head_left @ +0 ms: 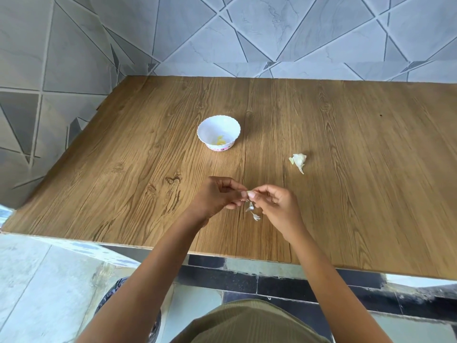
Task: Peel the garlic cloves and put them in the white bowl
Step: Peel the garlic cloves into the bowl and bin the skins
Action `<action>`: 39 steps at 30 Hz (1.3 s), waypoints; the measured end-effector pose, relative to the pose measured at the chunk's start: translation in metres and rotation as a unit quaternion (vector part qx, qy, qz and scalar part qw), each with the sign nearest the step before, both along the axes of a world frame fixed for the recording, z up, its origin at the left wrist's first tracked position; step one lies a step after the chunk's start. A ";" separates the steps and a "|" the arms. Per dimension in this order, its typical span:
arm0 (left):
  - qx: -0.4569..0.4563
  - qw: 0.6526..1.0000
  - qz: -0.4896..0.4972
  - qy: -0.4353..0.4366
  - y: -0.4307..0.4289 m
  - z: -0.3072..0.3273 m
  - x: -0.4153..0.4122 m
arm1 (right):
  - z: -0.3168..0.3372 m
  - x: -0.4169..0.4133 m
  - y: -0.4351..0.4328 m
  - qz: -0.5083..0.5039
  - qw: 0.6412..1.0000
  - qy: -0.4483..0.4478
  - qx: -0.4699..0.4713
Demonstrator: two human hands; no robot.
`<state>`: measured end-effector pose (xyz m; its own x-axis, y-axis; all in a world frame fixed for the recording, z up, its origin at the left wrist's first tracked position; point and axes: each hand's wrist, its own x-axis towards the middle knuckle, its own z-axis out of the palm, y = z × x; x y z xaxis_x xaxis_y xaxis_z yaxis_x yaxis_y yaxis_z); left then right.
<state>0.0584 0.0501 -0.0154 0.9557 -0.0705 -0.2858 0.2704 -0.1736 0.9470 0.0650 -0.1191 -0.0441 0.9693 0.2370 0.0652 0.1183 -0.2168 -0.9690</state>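
A small garlic clove [249,193] is pinched between my left hand [221,196] and my right hand [274,203], just above the wooden table near its front edge. Thin bits of white garlic skin [252,211] lie on the table right under my fingers. The white bowl [218,133] with a scalloped rim stands beyond my hands, a little left of centre, and holds some pale yellow peeled garlic [220,141]. A piece of garlic bulb [298,160] in its papery skin lies on the table to the right of the bowl.
The wooden table [346,144] runs up against a grey tiled wall at the back and left. Its front edge crosses below my wrists, with tiled floor beneath. A dark round bin [111,295] is on the floor at my lower left.
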 end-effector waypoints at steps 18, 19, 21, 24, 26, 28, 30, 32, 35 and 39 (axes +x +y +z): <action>-0.039 0.998 0.017 0.043 0.002 0.006 0.001 | -0.008 0.005 0.007 -0.023 0.999 -0.029 -0.002; -0.043 0.998 0.019 0.046 0.002 0.006 0.001 | -0.009 0.005 0.007 -0.027 0.999 -0.033 -0.002; -0.062 0.996 0.025 0.059 0.001 0.006 0.001 | -0.010 0.004 0.007 -0.037 0.998 -0.041 0.001; -0.103 0.990 0.036 0.087 0.001 0.006 0.001 | -0.009 0.004 0.006 -0.044 0.997 -0.057 -0.004; -0.127 0.985 0.052 0.103 0.001 0.007 0.002 | -0.007 0.003 0.005 -0.046 0.997 -0.060 -0.005; -0.137 0.983 0.059 0.110 0.002 0.008 0.002 | -0.006 0.002 0.005 -0.043 0.998 -0.051 -0.003; -0.142 0.982 0.060 0.111 0.002 0.008 0.003 | -0.005 0.001 0.005 -0.038 0.998 -0.040 -0.002; -0.148 0.981 0.060 0.112 0.002 0.008 0.003 | -0.004 0.000 0.006 -0.039 0.999 -0.034 0.006; -0.157 0.980 0.059 0.107 0.001 0.008 0.003 | -0.003 -0.001 0.006 -0.036 0.998 -0.046 0.007; -0.156 0.979 0.061 0.117 -0.001 0.004 0.002 | -0.006 -0.002 0.007 -0.015 0.999 -0.043 -0.004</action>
<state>0.0606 0.0487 -0.0118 0.8736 -0.0781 -0.4803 0.4865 0.1618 0.8586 0.0626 -0.1125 -0.0498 0.9669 0.2086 0.1470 0.1943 -0.2287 -0.9539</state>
